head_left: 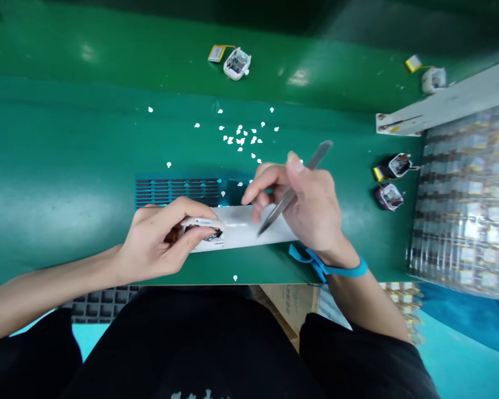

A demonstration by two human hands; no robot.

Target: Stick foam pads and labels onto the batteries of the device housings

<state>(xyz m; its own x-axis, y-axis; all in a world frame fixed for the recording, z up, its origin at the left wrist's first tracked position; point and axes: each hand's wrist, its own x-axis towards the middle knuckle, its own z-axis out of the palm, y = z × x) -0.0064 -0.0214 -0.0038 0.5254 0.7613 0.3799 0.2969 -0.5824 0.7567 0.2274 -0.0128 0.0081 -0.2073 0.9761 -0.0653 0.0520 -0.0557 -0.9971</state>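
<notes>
My left hand [166,238] is closed on a small white watch case [202,223], thumb and fingers gripping its sides. Parts of the case's inside show dark beside the thumb. My right hand [305,205] holds a pair of metal tweezers [286,200] aslant, tip pointing down and left, apart from the case. That hand is slightly blurred. Beneath both hands lies a long white strip [241,226] with small print near its left part. Just behind it is a blue sheet with dark slits [177,191].
Several small white round pieces [239,141] are scattered on the green table [66,149]. Opened watch cases lie at the back [237,64] and right [390,197], with batteries wired to them. A stack of clear trays [466,205] stands at the right beside a white bracket [453,102].
</notes>
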